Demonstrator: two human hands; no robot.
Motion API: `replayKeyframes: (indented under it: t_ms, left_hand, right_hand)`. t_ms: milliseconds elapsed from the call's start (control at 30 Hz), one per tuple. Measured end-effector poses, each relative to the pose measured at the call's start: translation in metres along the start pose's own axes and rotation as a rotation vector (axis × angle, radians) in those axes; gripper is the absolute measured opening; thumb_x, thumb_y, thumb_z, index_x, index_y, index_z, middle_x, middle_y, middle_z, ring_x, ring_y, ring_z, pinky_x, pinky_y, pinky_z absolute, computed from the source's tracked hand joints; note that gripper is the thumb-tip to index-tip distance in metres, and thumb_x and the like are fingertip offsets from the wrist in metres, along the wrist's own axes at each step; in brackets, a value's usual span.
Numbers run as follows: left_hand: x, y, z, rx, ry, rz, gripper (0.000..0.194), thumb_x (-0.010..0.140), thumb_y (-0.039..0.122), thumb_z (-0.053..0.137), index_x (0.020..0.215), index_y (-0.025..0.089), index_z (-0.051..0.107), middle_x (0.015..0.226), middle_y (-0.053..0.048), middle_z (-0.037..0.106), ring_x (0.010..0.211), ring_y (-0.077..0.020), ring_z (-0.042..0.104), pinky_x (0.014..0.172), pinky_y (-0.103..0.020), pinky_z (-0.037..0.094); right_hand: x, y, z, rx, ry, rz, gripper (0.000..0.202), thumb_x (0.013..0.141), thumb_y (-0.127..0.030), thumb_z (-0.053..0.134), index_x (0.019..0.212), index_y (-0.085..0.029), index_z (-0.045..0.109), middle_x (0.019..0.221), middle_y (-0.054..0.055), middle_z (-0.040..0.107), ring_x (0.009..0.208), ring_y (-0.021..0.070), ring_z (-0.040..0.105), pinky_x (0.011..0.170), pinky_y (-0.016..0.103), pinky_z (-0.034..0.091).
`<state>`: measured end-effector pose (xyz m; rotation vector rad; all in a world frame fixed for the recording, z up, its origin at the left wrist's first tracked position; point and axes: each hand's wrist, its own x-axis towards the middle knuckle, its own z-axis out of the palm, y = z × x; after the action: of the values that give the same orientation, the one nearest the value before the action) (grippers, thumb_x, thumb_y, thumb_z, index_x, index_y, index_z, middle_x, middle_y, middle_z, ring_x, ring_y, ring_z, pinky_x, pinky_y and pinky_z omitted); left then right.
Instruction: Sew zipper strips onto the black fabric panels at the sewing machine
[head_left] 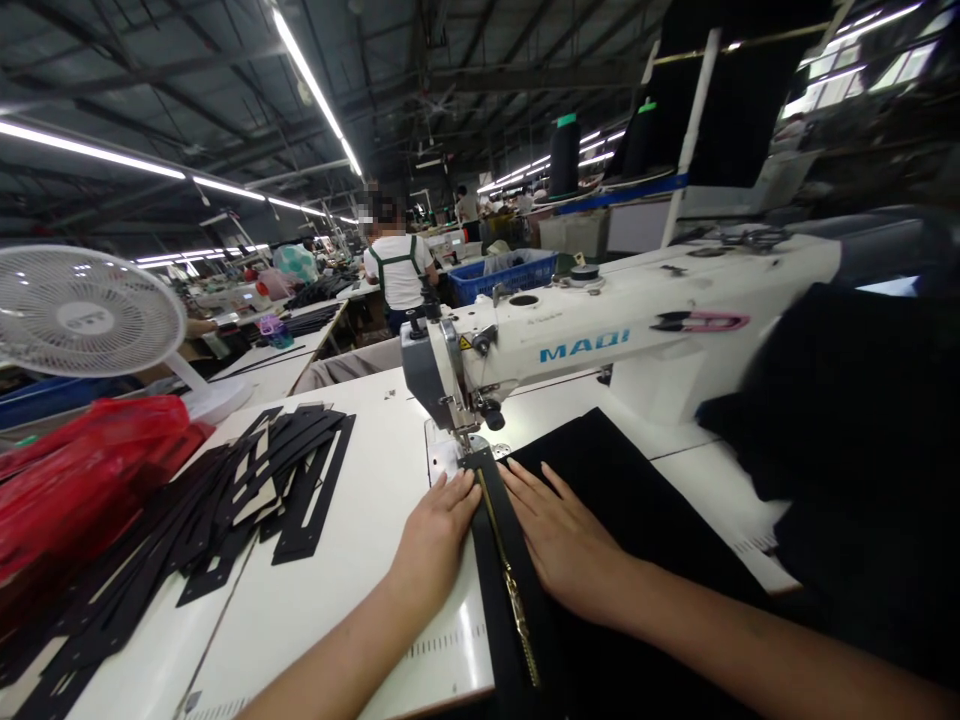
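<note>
Running out from the machine (570, 335) toward the person, here's the black strip (489, 580), its far end right at the needle (466, 440)! Its long axis points away into the machine's head, the near end slanting a touch to the right, and the gold zip (499, 540) follows the same line, its shiny pull (514, 595) on the nearer half. In front of the machine, the left hand (431, 535): fingers nearly together, laid flat, tips at the strip's left edge, gripping nothing. And the right hand (559, 540), in front of the machine too, has fingers out flat and somewhat spread along the strip's right edge, over the black cloth (630, 520), which reaches beneath the machine's arm. Left of the machine, a loose heap of frames (202, 510) on the white table (390, 420), then a red bag (82, 480), and behind that a fan (86, 315)! Pink-handled snips (697, 321) sit on the machine's arm. Beyond the machine, a co-worker (397, 270) in a white top, near a blue crate (502, 282).
</note>
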<state>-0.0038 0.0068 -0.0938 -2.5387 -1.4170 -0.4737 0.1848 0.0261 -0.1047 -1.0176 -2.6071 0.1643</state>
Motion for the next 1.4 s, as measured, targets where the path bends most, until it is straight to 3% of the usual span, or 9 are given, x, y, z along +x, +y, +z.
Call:
replayKeyframes:
  t_ms: [300, 533, 633, 933, 1100, 1267, 1400]
  left_hand:
    - [-0.003, -0.003, 0.006, -0.101, 0.044, 0.028, 0.040, 0.087, 0.004, 0.037, 0.121, 0.015, 0.052, 0.125, -0.012, 0.055, 0.116, -0.0217, 0.051, 0.099, -0.046, 0.041]
    - [-0.001, -0.005, 0.001, -0.070, -0.059, -0.017, 0.040, 0.089, 0.010, 0.035, 0.125, 0.017, 0.050, 0.128, -0.012, 0.052, 0.120, -0.0241, 0.047, 0.099, -0.045, 0.041]
    - [-0.001, -0.007, 0.002, -0.049, -0.022, -0.001, 0.039, 0.090, 0.014, 0.035, 0.125, 0.017, 0.051, 0.125, -0.012, 0.055, 0.119, -0.0255, 0.048, 0.097, -0.044, 0.043]
    - [-0.007, -0.022, 0.010, -0.069, 0.022, 0.025, 0.044, 0.089, 0.025, 0.040, 0.133, 0.025, 0.041, 0.129, -0.004, 0.052, 0.117, -0.0237, 0.050, 0.093, -0.035, 0.048]
    - [-0.004, -0.022, 0.009, 0.053, 0.033, 0.090, 0.043, 0.089, 0.020, 0.036, 0.131, 0.022, 0.041, 0.126, -0.008, 0.055, 0.115, -0.0236, 0.053, 0.089, -0.034, 0.051]
    - [0.001, -0.009, 0.001, 0.102, -0.001, 0.159, 0.043, 0.082, 0.009, 0.036, 0.124, 0.012, 0.043, 0.126, -0.014, 0.054, 0.117, -0.0230, 0.051, 0.097, -0.041, 0.044]
    - [0.002, 0.000, -0.004, 0.135, 0.000, 0.140, 0.043, 0.079, 0.004, 0.037, 0.119, 0.012, 0.049, 0.125, -0.014, 0.055, 0.117, -0.0253, 0.051, 0.094, -0.046, 0.047]
  right_hand:
    - [0.000, 0.002, 0.001, 0.026, 0.010, 0.020, 0.047, 0.089, -0.020, 0.036, 0.135, -0.016, 0.038, 0.140, 0.009, 0.037, 0.132, 0.0249, 0.027, 0.107, 0.051, 0.022]
    - [0.008, -0.003, 0.002, 0.066, 0.035, 0.064, 0.050, 0.091, -0.024, 0.032, 0.140, -0.017, 0.029, 0.138, 0.013, 0.040, 0.127, 0.0302, 0.033, 0.104, 0.055, 0.023]
    - [0.011, -0.004, 0.000, 0.087, 0.023, 0.060, 0.052, 0.089, -0.028, 0.036, 0.140, -0.021, 0.028, 0.135, 0.015, 0.042, 0.124, 0.0342, 0.036, 0.100, 0.058, 0.024]
    - [0.011, 0.000, -0.006, 0.160, 0.065, 0.055, 0.050, 0.090, -0.032, 0.035, 0.139, -0.021, 0.030, 0.138, 0.017, 0.037, 0.126, 0.0339, 0.033, 0.101, 0.058, 0.023]
    - [0.010, 0.002, -0.009, 0.202, 0.051, 0.068, 0.052, 0.090, -0.031, 0.034, 0.140, -0.017, 0.028, 0.139, 0.018, 0.036, 0.128, 0.0337, 0.031, 0.103, 0.058, 0.021]
    - [0.004, 0.004, -0.017, 0.204, -0.064, -0.019, 0.054, 0.090, -0.028, 0.034, 0.137, -0.002, 0.031, 0.144, 0.020, 0.023, 0.135, 0.0293, 0.013, 0.110, 0.051, 0.012]
    - [0.006, 0.003, -0.016, 0.160, -0.120, -0.023, 0.052, 0.090, -0.027, 0.033, 0.137, -0.004, 0.032, 0.144, 0.018, 0.019, 0.135, 0.0279, 0.011, 0.110, 0.050, 0.013]
